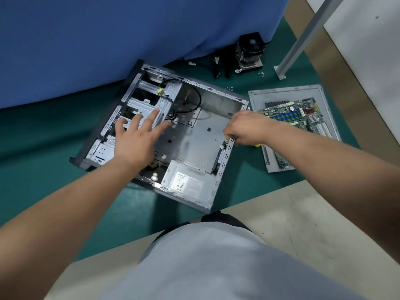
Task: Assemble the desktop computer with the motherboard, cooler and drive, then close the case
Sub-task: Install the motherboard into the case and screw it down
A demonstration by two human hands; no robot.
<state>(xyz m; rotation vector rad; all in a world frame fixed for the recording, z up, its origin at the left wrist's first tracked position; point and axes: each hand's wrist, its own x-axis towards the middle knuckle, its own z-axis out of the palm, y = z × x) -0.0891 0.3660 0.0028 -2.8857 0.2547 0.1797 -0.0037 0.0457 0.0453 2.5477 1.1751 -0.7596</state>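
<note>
Person seen from above: bare forearms, left hand [135,139] and right hand [244,128] ungloved, pale grey shirt [203,263] over dark trousers [218,217].

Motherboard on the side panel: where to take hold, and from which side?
By its bare edges, I'd say. The motherboard lies flat, component side up, on the side panel right of the case. Slots and heatsinks crowd the top, so reach down from above and pinch the two opposite long edges. The right hand is nearest.

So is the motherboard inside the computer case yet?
No, still out. The motherboard lies on the side panel beside the open case, whose floor is bare metal.
</note>
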